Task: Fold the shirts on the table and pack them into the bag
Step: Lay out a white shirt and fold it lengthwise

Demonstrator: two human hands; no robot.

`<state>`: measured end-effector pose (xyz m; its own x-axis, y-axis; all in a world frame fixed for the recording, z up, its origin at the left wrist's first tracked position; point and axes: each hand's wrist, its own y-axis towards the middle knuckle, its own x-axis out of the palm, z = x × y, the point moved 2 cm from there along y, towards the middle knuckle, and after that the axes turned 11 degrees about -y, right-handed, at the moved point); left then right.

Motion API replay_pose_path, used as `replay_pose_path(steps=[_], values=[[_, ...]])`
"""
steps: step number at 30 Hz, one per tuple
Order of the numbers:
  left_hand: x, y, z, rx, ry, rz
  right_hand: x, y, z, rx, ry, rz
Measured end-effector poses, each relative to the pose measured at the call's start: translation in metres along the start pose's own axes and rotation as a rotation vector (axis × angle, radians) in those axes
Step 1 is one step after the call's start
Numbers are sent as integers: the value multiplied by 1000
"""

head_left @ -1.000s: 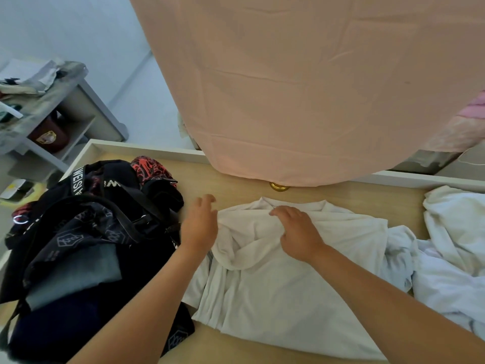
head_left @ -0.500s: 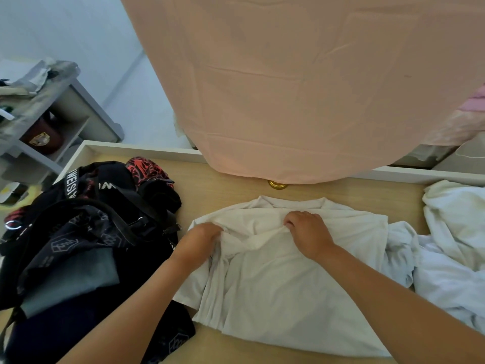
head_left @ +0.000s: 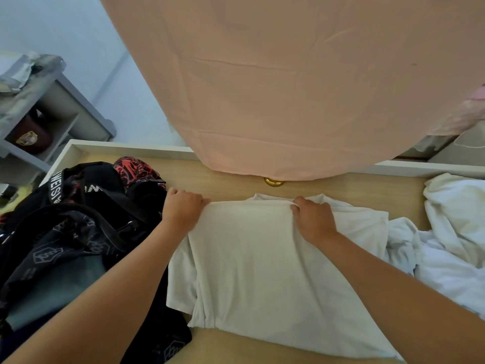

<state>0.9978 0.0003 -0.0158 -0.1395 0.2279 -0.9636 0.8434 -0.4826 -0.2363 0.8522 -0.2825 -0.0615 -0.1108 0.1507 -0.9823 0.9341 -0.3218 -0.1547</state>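
A white shirt (head_left: 262, 271) lies flat on the wooden table (head_left: 231, 179), its far edge drawn taut. My left hand (head_left: 183, 208) grips that edge at its left end, fingers curled round the cloth. My right hand (head_left: 312, 219) grips the same edge at its right end. A black patterned bag (head_left: 65, 232) stands open at the left of the shirt, with dark and red clothes inside. More white shirts (head_left: 451, 232) lie crumpled at the right.
A pink cloth (head_left: 288, 88) hangs over the table's far side. A small gold knob (head_left: 273, 182) sits just beyond the shirt. The table has a raised white rim (head_left: 131, 151). A grey shelf unit (head_left: 39, 114) stands at the far left.
My left hand went from above the shirt to gripping its bunched fabric. Both hands then carried the fold away from me and spread apart, so the shirt now lies smooth and taut.
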Motion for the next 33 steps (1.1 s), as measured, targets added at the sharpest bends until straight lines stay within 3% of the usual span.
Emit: replay_pose_path(steps=[2, 6, 8, 10, 12, 13, 16, 19, 22, 27, 31, 33], values=[[0, 0, 8, -60, 62, 43, -1, 4, 2, 29, -58, 89], [8, 5, 19, -183, -57, 210, -6, 6, 17, 57, -202, 196], [20, 7, 21, -127, -191, 259, -8, -3, 23, 9, -251, 350], [29, 9, 22, -1, -269, 155, -2, -18, 23, -194, -234, 416], [33, 11, 22, 18, -222, 57, 12, -33, 20, -439, -255, 285], [30, 13, 19, -36, -241, 86, 21, -38, 22, -472, -280, 171], [16, 18, 11, -216, -370, 213, 30, -45, 35, -244, -243, -101], [7, 6, 19, -172, -556, 296, 24, -51, 36, -158, -310, -121], [5, -43, 40, -121, -747, 377, 17, -70, 17, -163, -329, -34], [30, -151, 58, -64, -765, 372, 26, -138, -37, -395, -75, 106], [57, -220, 56, -301, -724, 252, 34, -184, -64, -507, -26, -196], [71, -241, 60, -312, -686, 180, 42, -199, -66, -544, -83, -284]])
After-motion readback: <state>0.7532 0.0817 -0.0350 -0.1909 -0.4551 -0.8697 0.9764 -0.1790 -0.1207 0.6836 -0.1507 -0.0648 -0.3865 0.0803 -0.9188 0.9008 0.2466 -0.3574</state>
